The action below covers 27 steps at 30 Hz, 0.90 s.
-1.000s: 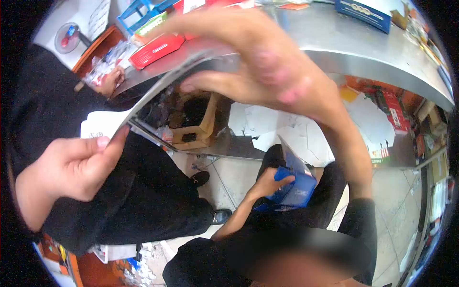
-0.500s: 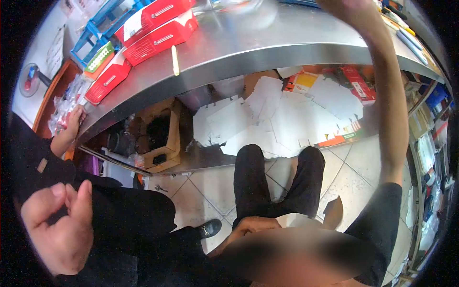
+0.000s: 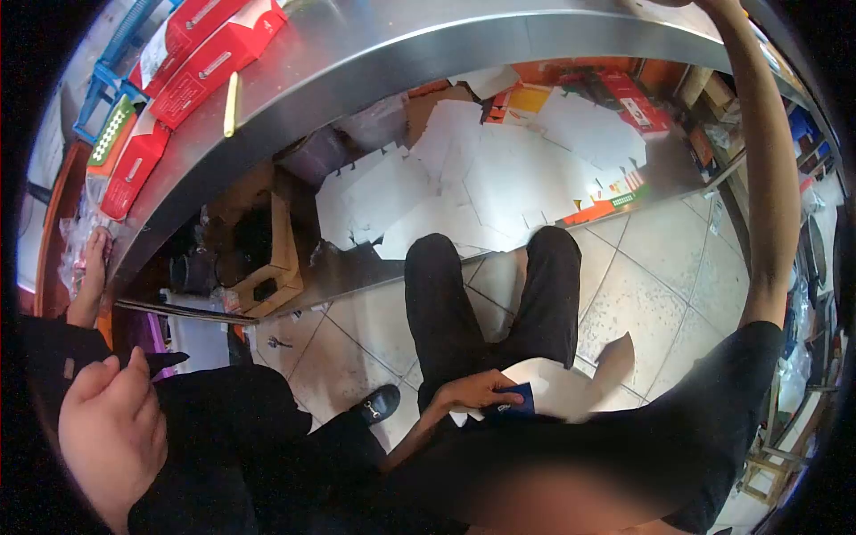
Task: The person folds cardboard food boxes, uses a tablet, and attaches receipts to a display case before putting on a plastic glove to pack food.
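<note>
My left hand (image 3: 477, 390) is at my lap, its fingers closed on a small dark blue card (image 3: 517, 400) with a light mark on it. Under and beside the card lies a pale curved sheet (image 3: 557, 385), its far end bending upward. My right arm stretches up along the right side to the metal counter (image 3: 357, 55). Only a sliver of my right hand (image 3: 673, 3) shows at the top edge; its fingers are cut off by the frame.
Red boxes (image 3: 214, 71) and a yellow stick (image 3: 231, 105) lie on the counter. Flattened white cardboard (image 3: 517, 183) fills the shelf below, beside an open carton (image 3: 281, 259). At left, a co-worker's curled hand (image 3: 116, 432) is raised; another hand (image 3: 92, 263) rests by plastic bags.
The view has shifted, so the counter sits higher and further left. My left hand and the dark blue card have come into sight at my lap. My right hand has slid mostly out at the top.
</note>
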Available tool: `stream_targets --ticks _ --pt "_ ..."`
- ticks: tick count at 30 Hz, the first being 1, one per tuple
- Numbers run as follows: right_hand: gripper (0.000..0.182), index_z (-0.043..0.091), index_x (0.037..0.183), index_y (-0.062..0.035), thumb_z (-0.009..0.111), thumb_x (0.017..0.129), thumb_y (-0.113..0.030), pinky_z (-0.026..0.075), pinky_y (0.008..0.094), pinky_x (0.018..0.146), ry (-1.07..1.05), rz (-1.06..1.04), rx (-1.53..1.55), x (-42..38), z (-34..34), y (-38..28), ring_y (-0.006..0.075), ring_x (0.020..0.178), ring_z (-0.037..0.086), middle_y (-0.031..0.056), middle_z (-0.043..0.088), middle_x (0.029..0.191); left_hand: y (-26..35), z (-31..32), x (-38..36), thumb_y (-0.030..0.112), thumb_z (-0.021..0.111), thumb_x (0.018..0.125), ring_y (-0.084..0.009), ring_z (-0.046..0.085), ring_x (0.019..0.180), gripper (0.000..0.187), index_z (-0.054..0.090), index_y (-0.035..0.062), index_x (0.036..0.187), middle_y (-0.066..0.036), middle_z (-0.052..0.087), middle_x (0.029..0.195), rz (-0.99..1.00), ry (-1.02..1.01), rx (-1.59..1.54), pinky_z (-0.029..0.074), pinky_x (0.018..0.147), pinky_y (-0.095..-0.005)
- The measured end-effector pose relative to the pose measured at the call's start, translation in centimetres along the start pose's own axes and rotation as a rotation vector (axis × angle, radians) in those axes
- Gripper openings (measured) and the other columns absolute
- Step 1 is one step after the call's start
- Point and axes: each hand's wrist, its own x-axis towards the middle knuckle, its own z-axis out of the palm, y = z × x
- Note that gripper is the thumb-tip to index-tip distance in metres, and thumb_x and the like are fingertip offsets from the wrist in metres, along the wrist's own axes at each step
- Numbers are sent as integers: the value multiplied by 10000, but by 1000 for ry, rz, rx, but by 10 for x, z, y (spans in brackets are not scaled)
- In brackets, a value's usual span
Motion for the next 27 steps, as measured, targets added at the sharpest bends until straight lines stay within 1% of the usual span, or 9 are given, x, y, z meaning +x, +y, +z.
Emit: stream_targets --ticks 8,12,14,15,17,19,20,21,27 --pt "444 623 1165 -65 542 740 35 484 352 828 550 201 13 -48 -9 -9 273 902 618 166 640 1007 9 -87 -43 239 537 943 -152 623 730 241 618 39 1050 -85 651 883 111 -22 373 521 668 -275" --pt "444 601 1176 -30 536 741 34 500 334 785 892 168 174 -102 -12 -47 266 854 624 166 632 1016 -75 -21 107 238 537 948 -159 631 737 237 624 39 1044 -104 662 882 140 -44 537 532 679 -291" --pt "445 590 1181 -13 533 742 33 508 324 763 978 96 287 -135 -4 -79 263 830 628 166 628 1021 -189 39 266 245 584 935 -130 626 761 241 648 31 1025 -92 673 890 347 -525 905 537 710 -301" --pt "446 585 1184 -4 532 743 33 512 320 752 971 43 366 -150 4 -97 261 818 629 166 626 1023 -241 72 335 248 608 928 -116 623 773 244 660 26 1015 -85 679 894 492 -637 841 539 726 -306" --pt "449 574 1190 14 529 743 32 520 310 731 813 -123 642 -174 22 -135 258 794 633 165 622 1028 -203 100 317 240 570 960 -89 607 795 286 615 6 1119 -27 664 940 452 -446 -35 510 731 -238" --pt "452 563 1195 31 526 744 32 528 301 709 424 -221 1022 -175 50 -185 255 770 636 165 618 1032 -181 100 307 227 557 968 -95 615 836 294 585 -1 1152 -36 649 1004 576 -373 -227 516 745 -251" --pt "458 620 1193 -93 609 747 11 507 376 820 225 63 982 -176 58 -230 294 907 622 156 585 1137 -171 104 299 239 561 965 -97 616 828 307 579 -1 1155 -42 647 1002 633 -369 -260 517 740 -250" --pt "488 667 1152 -211 747 693 -66 454 427 936 77 16 1010 -163 72 -247 303 1094 546 154 540 1223 -159 109 288 252 565 963 -98 617 820 320 573 -2 1158 -47 645 1000 687 -365 -291 517 735 -249" --pt "601 665 1079 -283 875 520 -211 416 473 977 83 40 1265 -156 117 -307 402 1181 420 178 365 1382 -143 117 262 296 559 964 -103 620 810 347 562 -10 1128 -58 641 950 790 -274 -346 517 720 -234"
